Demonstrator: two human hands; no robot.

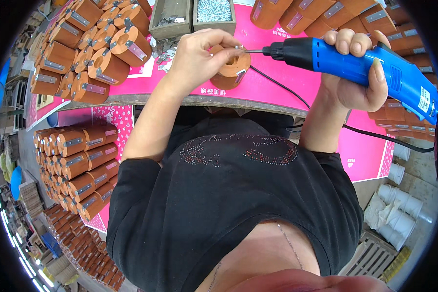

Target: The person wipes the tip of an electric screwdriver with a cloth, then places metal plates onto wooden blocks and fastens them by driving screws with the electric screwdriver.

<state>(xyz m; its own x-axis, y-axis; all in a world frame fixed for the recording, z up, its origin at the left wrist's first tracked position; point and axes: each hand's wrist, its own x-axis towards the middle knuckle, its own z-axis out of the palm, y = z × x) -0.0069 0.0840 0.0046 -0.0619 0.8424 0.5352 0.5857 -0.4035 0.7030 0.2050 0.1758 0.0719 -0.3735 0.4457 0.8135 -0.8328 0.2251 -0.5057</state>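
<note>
Black shirt [233, 194] faces pink table [282, 73], white buckets [396, 202] nearby. Right hand [353, 90] squeezes blue drill [343, 59]; left hand [199, 56] pinches at its tip [254, 51].

Quick count, going by the one blue power screwdriver [345, 57]: two hands (left hand [199, 53] at its tip, right hand [353, 90] round its body), one orange-brown cylinder [224, 81] near its tip, two trays [173, 33] up-left. Other cylinders [114, 68] either side? Dozens, too overlapped to tally.
</note>
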